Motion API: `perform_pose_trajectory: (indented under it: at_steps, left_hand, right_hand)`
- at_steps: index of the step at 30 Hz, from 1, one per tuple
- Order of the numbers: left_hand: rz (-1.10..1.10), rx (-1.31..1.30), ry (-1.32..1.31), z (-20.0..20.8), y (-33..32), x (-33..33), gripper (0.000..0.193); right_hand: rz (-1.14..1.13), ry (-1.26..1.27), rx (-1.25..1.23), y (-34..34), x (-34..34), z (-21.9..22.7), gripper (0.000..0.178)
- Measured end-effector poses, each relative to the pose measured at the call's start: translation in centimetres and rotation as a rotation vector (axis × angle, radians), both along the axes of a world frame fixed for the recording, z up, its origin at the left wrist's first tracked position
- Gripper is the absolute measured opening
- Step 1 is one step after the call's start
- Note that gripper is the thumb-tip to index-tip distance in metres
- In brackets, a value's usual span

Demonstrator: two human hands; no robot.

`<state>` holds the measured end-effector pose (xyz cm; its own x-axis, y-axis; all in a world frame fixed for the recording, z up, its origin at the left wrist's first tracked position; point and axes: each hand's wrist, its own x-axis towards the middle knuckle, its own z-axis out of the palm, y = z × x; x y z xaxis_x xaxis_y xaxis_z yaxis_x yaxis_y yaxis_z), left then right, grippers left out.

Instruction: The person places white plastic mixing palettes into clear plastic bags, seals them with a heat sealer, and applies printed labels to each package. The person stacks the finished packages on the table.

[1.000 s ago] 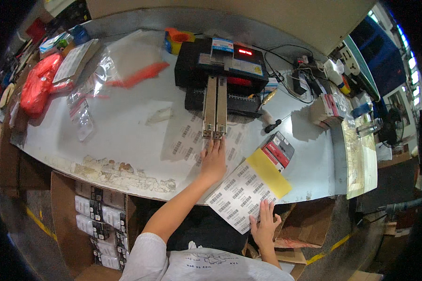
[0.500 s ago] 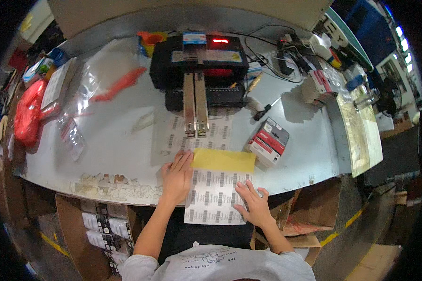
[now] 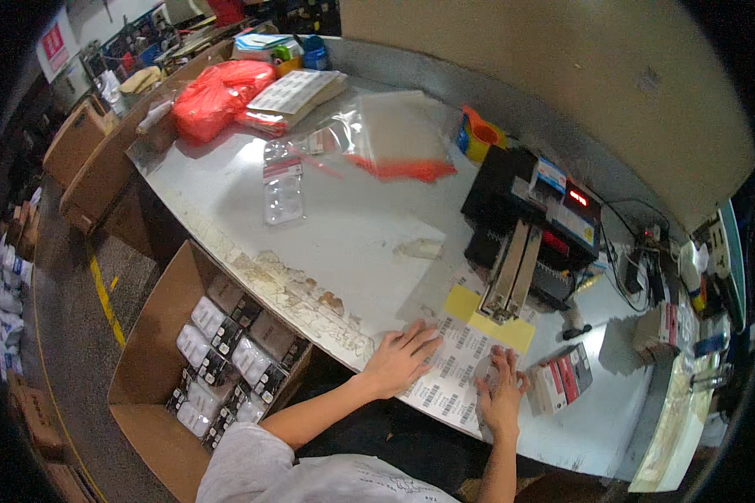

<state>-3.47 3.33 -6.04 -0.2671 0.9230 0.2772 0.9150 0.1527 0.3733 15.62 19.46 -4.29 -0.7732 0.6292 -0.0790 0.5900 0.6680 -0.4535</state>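
A sheet of white barcode labels [image 3: 446,381] with a yellow strip [image 3: 512,333] across its far end lies at the table's front edge. My left hand [image 3: 404,362] rests on the sheet's left edge, fingers stretched out. On the right edge lies my right hand [image 3: 502,392], its fingers spread and pointing away from me. The yellow strip reaches under the ends of two metal bars [image 3: 512,270] that jut from a black machine [image 3: 524,201] with a red lit display. Neither hand grips anything.
Small red, white and grey boxes [image 3: 560,377] stand right of the sheet. A flat clear pack [image 3: 283,197], clear bags [image 3: 403,134] with red edges and a red plastic bag [image 3: 214,101] lie to the left. Below the table's left edge, a carton [image 3: 164,377] holds several white packs.
My view has swung left. The label sheet has moved away from me, bringing its yellow strip to the metal bars. My left hand has shifted from the strip's corner to the sheet's left edge.
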Motion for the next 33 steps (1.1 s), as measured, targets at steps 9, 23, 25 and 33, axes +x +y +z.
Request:
perform_pose_trajectory:
  at_steps: [9, 23, 25, 33]
  left_hand:
    - [0.717, 0.106, 0.056, 0.5, -4.3, -25.9, 0.063]
    - [0.795, -0.122, -0.182, -0.2, -11.0, -43.7, 0.088]
    - [0.876, 0.02, -0.055, 1.8, -13.3, -44.0, 0.08]
    - [0.34, 0.005, 0.106, 5.1, -3.6, -50.8, 0.108]
  right_hand:
    - [-0.246, 0.335, 0.104, -2.1, 3.5, -1.4, 0.048]
    - [-0.272, 0.113, 0.181, -2.8, 3.3, -2.3, 0.046]
    - [-0.279, 0.121, 0.152, -3.0, 3.3, -2.3, 0.046]
    - [0.403, 0.082, 0.555, 0.2, 4.8, -3.5, 0.043]
